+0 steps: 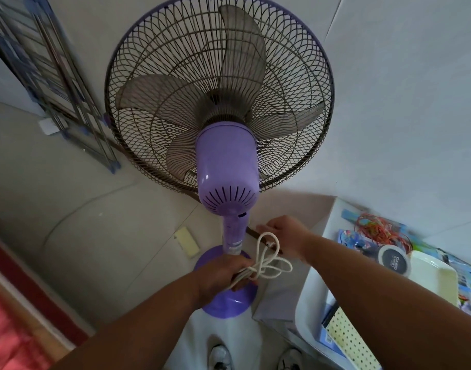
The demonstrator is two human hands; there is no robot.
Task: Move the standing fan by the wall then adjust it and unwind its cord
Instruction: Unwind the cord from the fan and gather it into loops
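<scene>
A purple standing fan (pixel 227 161) stands upright right in front of me, its wire cage facing the white wall and its round purple base (pixel 242 300) on the floor. Its white cord (pixel 269 263) hangs in several loose loops beside the pole. My left hand (pixel 223 276) grips the bundled strands of the cord in front of the pole, just above the base. My right hand (pixel 285 236) is to the right of the pole and pinches the top of one cord loop.
A folded metal drying rack (pixel 55 84) leans on the wall at the left. A low white table (pixel 327 236) at the right carries a white tray (pixel 437 279), rubber bands and papers. A red mat (pixel 12 316) lies at the lower left. My shoes (pixel 221 356) show below.
</scene>
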